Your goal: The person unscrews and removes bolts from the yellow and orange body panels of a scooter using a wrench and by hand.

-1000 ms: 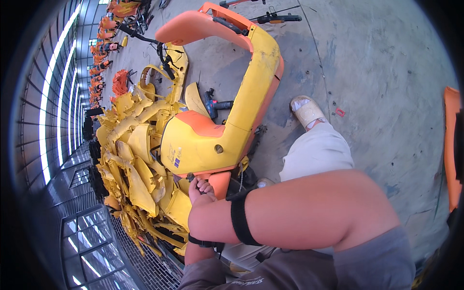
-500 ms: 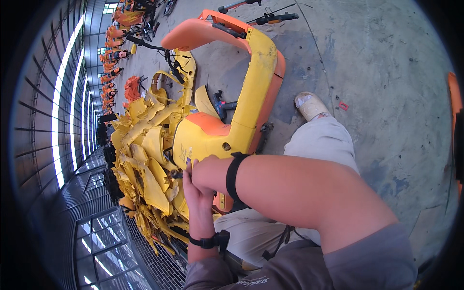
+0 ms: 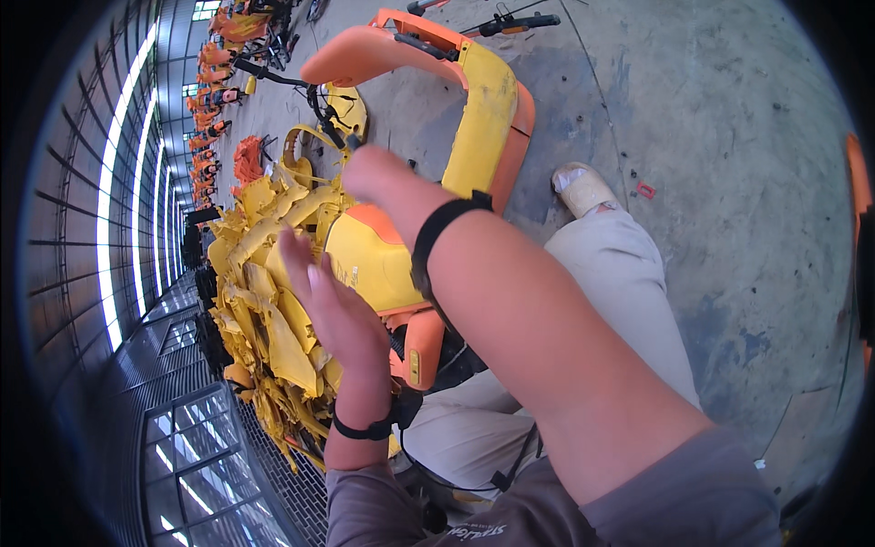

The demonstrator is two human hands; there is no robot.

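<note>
A large yellow and orange scooter body shell lies on its side before me, its arched end pointing away. My left hand is raised beside its near yellow panel, fingers stretched out and holding nothing. Farther forward, my right hand is closed above the shell's orange patch. A small dark tip shows at the far side of that fist, but what it belongs to is hidden. Torn yellow plastic panels form a heap to the left, just past my left fingers.
Handlebars with cables stick up beyond the heap. More dark bars lie on the concrete floor. Rows of orange scooters stand at the far left. My shoe and a small red piece are to the right.
My right hand has moved forward, away from the left hand, and its arm now covers the cordless drill's earlier spot. My left hand has shifted slightly left with fingers raised.
</note>
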